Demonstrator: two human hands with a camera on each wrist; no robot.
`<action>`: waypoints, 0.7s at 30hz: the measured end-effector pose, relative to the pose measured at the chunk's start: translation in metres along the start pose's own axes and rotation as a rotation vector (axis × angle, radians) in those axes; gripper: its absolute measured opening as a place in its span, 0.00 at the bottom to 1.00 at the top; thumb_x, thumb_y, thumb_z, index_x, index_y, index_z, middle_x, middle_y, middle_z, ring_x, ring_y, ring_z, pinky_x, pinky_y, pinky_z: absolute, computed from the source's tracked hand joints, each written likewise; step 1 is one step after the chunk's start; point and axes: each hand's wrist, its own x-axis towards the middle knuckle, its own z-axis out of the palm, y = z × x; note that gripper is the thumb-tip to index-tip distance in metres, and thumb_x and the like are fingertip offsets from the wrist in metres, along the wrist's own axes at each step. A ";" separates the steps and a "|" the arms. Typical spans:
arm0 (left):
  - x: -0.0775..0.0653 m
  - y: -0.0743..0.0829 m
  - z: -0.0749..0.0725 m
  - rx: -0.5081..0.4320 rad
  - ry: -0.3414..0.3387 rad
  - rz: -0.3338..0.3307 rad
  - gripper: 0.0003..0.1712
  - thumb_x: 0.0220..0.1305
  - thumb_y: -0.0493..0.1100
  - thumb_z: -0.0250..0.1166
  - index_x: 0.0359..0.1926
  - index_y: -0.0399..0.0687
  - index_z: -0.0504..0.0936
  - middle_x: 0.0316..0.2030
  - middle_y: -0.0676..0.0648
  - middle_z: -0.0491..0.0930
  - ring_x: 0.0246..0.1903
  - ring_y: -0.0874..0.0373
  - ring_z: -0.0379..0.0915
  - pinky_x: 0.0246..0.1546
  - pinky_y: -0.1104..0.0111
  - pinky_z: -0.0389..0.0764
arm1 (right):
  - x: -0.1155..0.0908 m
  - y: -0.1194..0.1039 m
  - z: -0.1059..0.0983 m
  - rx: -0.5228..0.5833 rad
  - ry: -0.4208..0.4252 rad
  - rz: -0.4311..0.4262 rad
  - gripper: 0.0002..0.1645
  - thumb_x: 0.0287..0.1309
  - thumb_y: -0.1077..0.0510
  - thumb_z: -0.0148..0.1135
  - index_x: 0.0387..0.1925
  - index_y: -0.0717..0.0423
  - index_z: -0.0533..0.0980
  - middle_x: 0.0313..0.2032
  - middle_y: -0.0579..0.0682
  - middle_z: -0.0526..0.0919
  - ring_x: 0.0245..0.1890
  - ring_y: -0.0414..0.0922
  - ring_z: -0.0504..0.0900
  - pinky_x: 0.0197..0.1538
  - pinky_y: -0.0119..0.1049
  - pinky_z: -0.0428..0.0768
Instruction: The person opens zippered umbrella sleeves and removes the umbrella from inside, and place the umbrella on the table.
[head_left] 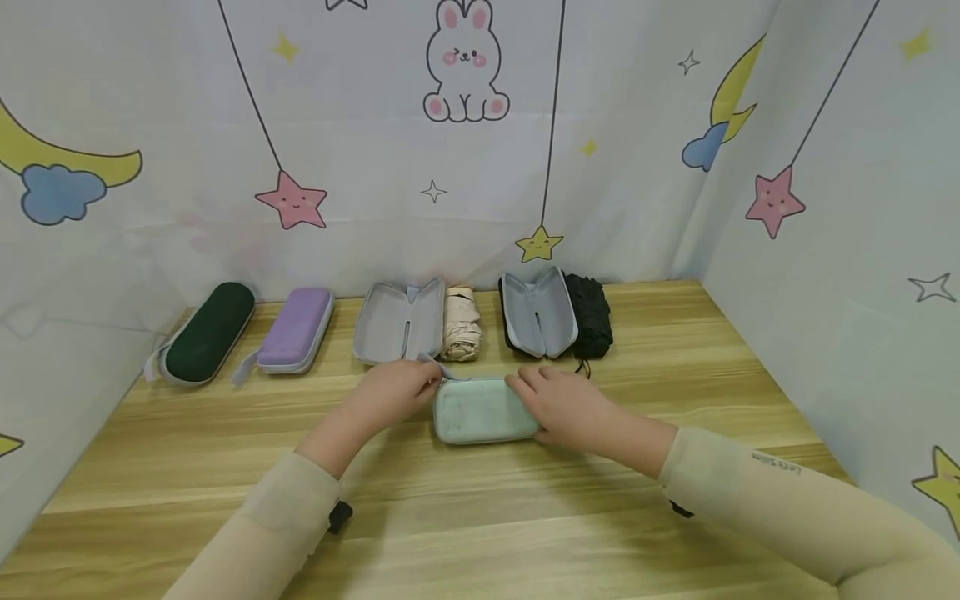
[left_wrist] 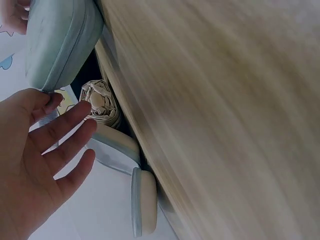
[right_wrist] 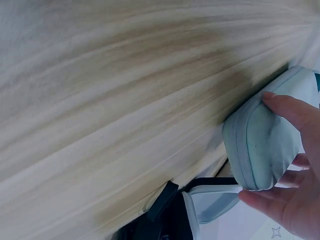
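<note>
A mint green zip case (head_left: 483, 410) lies closed on the wooden table, in front of the open cases. My right hand (head_left: 566, 404) grips its right end; in the right wrist view the thumb (right_wrist: 285, 106) presses on the upper face and the other fingers go round the far side. At the back left corner, my left hand (head_left: 397, 390) pinches the grey strap (left_wrist: 48, 118) of the zip between thumb and forefinger. Its other fingers are spread loosely in the left wrist view.
Behind stand an open beige case (head_left: 384, 327) beside a folded beige umbrella (head_left: 462, 325), and an open black case (head_left: 538, 321) beside a folded black umbrella (head_left: 592, 317). Closed purple (head_left: 296, 327) and dark green (head_left: 213, 333) cases lie left. Printed curtains (head_left: 360, 150) bound the table.
</note>
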 end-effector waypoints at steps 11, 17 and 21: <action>-0.008 0.003 0.000 0.119 0.030 -0.024 0.09 0.70 0.43 0.57 0.30 0.51 0.75 0.17 0.55 0.71 0.17 0.59 0.67 0.18 0.61 0.70 | -0.004 0.005 0.004 -0.002 0.014 -0.067 0.51 0.57 0.43 0.68 0.75 0.51 0.54 0.58 0.59 0.70 0.54 0.55 0.74 0.44 0.46 0.80; -0.012 0.002 0.000 0.118 -0.021 -0.036 0.13 0.71 0.43 0.56 0.26 0.53 0.69 0.16 0.56 0.66 0.17 0.61 0.62 0.18 0.64 0.68 | -0.004 0.006 0.003 0.004 -0.041 -0.079 0.51 0.60 0.42 0.65 0.76 0.48 0.50 0.57 0.59 0.71 0.53 0.55 0.75 0.46 0.47 0.79; -0.014 0.001 0.003 0.113 -0.072 -0.035 0.12 0.70 0.43 0.57 0.27 0.55 0.70 0.20 0.56 0.69 0.21 0.61 0.65 0.22 0.63 0.70 | -0.005 0.006 0.001 0.035 -0.119 -0.071 0.50 0.62 0.40 0.62 0.77 0.44 0.48 0.56 0.59 0.72 0.50 0.54 0.77 0.47 0.47 0.78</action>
